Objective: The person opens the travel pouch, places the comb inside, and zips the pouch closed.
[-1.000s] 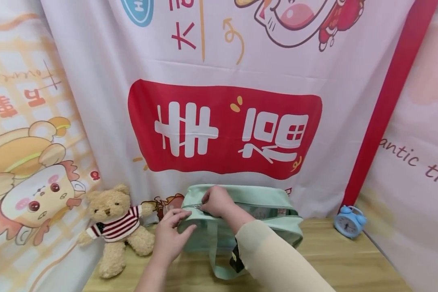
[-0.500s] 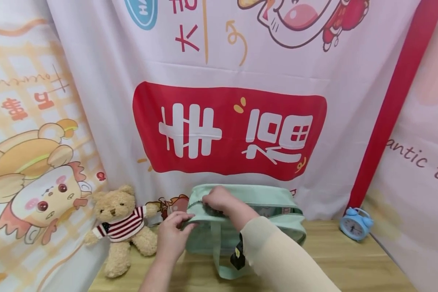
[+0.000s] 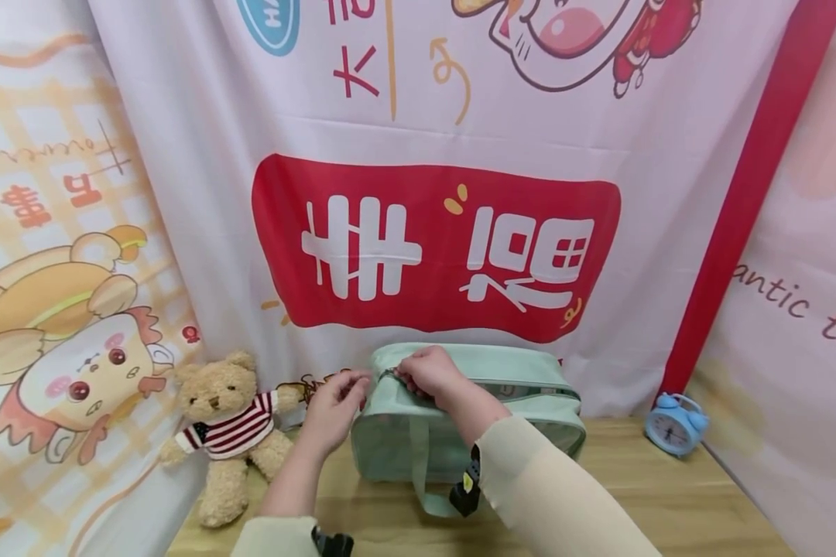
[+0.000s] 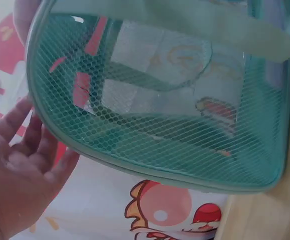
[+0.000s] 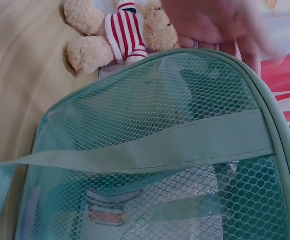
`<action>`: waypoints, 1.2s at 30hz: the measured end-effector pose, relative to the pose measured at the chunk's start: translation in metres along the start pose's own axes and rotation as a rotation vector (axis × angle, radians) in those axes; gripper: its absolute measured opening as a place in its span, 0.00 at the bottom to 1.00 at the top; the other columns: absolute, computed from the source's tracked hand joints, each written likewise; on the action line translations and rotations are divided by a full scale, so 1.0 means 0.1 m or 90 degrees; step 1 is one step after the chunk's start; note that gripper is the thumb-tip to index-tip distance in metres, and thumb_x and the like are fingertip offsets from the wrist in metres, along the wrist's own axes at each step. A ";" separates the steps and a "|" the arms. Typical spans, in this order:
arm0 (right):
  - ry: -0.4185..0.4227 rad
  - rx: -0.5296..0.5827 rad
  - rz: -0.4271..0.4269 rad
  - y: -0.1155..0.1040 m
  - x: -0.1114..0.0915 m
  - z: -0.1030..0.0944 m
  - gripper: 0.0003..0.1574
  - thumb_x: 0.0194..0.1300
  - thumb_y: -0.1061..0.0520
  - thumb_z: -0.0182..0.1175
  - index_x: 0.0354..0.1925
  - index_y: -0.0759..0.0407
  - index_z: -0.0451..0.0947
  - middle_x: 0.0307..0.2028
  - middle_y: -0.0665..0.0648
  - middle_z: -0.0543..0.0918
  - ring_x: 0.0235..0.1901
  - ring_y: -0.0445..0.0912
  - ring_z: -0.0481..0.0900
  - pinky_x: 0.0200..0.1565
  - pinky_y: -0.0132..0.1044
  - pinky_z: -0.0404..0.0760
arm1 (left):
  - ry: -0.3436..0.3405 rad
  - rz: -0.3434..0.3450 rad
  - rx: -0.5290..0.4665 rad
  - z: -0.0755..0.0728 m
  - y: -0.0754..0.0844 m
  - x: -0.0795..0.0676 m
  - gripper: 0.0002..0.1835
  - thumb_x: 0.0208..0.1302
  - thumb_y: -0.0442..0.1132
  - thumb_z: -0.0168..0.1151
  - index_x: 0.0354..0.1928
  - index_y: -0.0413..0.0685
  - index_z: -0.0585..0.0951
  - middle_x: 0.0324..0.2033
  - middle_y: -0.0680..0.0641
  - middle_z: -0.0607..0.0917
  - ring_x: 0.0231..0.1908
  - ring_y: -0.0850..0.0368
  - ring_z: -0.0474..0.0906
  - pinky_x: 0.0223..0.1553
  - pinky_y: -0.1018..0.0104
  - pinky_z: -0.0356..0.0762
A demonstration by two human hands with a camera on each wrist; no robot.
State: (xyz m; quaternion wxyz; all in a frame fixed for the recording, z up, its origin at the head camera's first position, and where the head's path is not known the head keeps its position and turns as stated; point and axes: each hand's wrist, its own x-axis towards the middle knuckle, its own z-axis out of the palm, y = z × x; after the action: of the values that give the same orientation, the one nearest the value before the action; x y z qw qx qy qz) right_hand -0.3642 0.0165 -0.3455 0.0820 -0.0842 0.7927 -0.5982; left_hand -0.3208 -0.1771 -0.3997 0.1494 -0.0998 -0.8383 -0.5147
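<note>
A mint green bag with see-through mesh sides stands on the table, its strap hanging down the front. Along its top runs a zipper, with a gap showing toward the right end. My right hand pinches the zipper pull near the left end of the top; the curled fingers mostly hide the pull. Beside the bag's left top corner is my left hand, its fingers loosely bent and holding nothing. In the left wrist view the fingertips of the left hand lie right at the bag's piped edge.
A teddy bear in a striped shirt sits left of the bag. At the right edge of the wooden table stands a blue alarm clock. Behind everything hangs a printed cloth, close to the bag's back.
My left hand has come off the bag's left edge and risen, bringing its sleeve into view. My right hand has shifted slightly up and right, and the bag's top left corner has lifted.
</note>
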 end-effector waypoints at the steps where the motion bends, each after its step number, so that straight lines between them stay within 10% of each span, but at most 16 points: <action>1: 0.001 -0.005 -0.004 -0.01 0.00 0.00 0.20 0.73 0.58 0.61 0.22 0.61 0.80 0.17 0.53 0.73 0.18 0.45 0.68 0.24 0.34 0.70 | -0.016 -0.006 -0.006 0.00 0.00 0.07 0.17 0.76 0.43 0.67 0.61 0.45 0.86 0.50 0.44 0.85 0.48 0.50 0.82 0.49 0.55 0.81; 6: 0.007 -0.014 -0.013 -0.02 -0.01 0.01 0.20 0.74 0.59 0.59 0.24 0.64 0.84 0.18 0.54 0.75 0.18 0.45 0.69 0.25 0.35 0.71 | -0.076 -0.030 0.026 0.07 -0.02 0.29 0.19 0.72 0.42 0.72 0.61 0.48 0.87 0.57 0.44 0.83 0.55 0.47 0.81 0.53 0.49 0.82; 18: 0.062 -0.097 -0.044 -0.02 -0.05 -0.04 0.29 0.72 0.60 0.59 0.12 0.56 0.71 0.12 0.52 0.68 0.14 0.45 0.60 0.21 0.37 0.66 | -0.012 -0.094 0.055 0.21 0.03 0.34 0.06 0.70 0.41 0.73 0.43 0.48 0.90 0.40 0.50 0.88 0.41 0.53 0.81 0.43 0.55 0.82; 36: 0.124 0.111 0.030 0.09 -0.19 -0.59 0.10 0.68 0.56 0.71 0.36 0.63 0.92 0.30 0.60 0.90 0.27 0.48 0.85 0.34 0.35 0.84 | 0.063 -0.097 0.061 0.30 0.05 0.29 0.09 0.68 0.42 0.75 0.45 0.45 0.90 0.41 0.47 0.88 0.43 0.50 0.81 0.43 0.57 0.80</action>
State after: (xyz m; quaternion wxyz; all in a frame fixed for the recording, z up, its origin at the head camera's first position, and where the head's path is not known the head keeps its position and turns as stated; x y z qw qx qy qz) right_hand -0.3600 0.0785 -0.3379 0.0257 0.0006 0.7434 -0.6684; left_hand -0.3506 -0.1483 -0.3984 0.1555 -0.0030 -0.8587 -0.4883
